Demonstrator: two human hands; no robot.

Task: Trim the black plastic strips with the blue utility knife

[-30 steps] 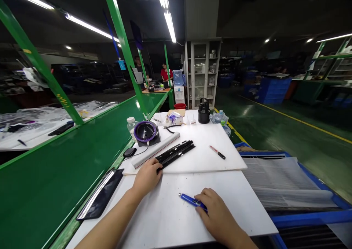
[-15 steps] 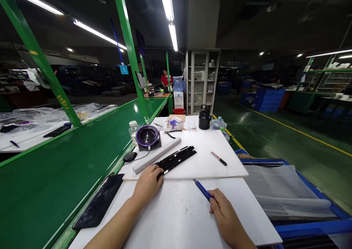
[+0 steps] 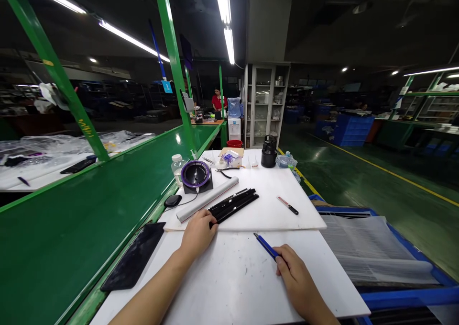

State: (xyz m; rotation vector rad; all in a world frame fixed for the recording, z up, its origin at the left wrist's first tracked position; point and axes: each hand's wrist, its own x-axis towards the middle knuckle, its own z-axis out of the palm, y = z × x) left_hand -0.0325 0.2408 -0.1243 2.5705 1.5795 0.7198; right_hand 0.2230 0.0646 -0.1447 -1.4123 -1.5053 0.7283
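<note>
Several glossy black strips [image 3: 234,205] lie side by side at a slant on the white foam sheet [image 3: 272,186]. My left hand [image 3: 199,231] is closed round their near end, fingertips partly hidden against them. My right hand [image 3: 294,277] grips a blue utility knife [image 3: 266,246] over the bare white tabletop [image 3: 229,277], its tip pointing up and left toward the foam edge. Just behind the strips rests a long pale grey roll [image 3: 208,199]. To their right is a small knife with a black handle [image 3: 288,205].
A purple-rimmed round device [image 3: 195,174], clear bottle [image 3: 177,169], black mouse-like object [image 3: 172,201] and pliers [image 3: 225,173] sit on the left and back. A dark flat panel [image 3: 134,258] lies left. Blue crates [image 3: 401,294] stand right of the table; a black cylindrical device [image 3: 268,151] stands behind.
The whole view has shifted slightly, with things appearing a little further right. Both hands keep nearly the same places on the strips and the utility knife.
</note>
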